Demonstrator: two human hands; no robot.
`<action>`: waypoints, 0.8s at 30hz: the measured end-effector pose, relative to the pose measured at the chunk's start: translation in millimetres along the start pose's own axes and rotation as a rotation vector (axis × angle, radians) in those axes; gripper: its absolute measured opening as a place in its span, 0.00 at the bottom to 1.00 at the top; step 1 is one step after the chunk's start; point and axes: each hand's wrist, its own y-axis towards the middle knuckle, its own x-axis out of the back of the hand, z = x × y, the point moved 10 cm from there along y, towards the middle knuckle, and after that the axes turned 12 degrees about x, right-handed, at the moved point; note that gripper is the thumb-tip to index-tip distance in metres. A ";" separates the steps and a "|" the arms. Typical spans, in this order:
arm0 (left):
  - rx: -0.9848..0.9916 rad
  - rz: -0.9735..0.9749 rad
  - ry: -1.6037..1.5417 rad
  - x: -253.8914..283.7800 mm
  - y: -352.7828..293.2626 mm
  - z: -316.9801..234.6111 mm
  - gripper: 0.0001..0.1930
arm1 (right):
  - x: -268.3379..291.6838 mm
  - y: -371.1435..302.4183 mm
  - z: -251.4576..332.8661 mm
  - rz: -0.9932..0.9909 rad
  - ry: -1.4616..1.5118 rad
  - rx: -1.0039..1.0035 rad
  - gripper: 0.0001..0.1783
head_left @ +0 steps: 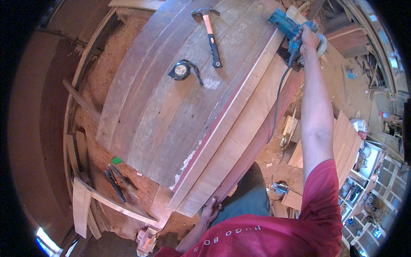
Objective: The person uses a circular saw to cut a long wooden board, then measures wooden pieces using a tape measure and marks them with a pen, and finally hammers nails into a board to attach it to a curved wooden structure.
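My right arm stretches far forward, and my right hand (309, 39) is closed around the handle of a teal electric planer (284, 23). The planer rests at the far right end of the long pale plank (231, 112) along the edge of a curved wooden hull (165, 100). From its rear a black cord (278, 92) hangs down over the planks. Low in the view, close to my body, my left hand (209, 210) lies at the lower edge of the planks, its fingers loosely bent and apart. Whether it presses on the wood is hard to see.
A claw hammer (211, 39) and a tape measure (181, 70) lie on the hull. Left of it, sawdust (107, 64) surrounds dark-handled tools (114, 186) and a curved wooden frame (115, 203). Wood offcuts (292, 199) and a cluttered shelf (364, 175) stand at right.
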 end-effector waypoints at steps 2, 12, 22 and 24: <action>0.014 -0.002 -0.015 2.9 0.9 1.2 0.17 | -0.5 3.1 0.6 -0.008 0.014 0.008 0.09; -0.044 -0.088 -0.021 -6.1 -12.0 -4.0 0.17 | 1.3 25.6 -6.9 -0.001 0.038 0.004 0.08; 0.034 0.068 -0.055 21.6 21.2 7.5 0.15 | -1.2 38.9 -0.4 0.016 -0.002 0.014 0.07; 0.008 0.078 -0.053 17.4 20.0 4.0 0.14 | 3.6 48.3 -6.9 -0.019 0.026 0.006 0.09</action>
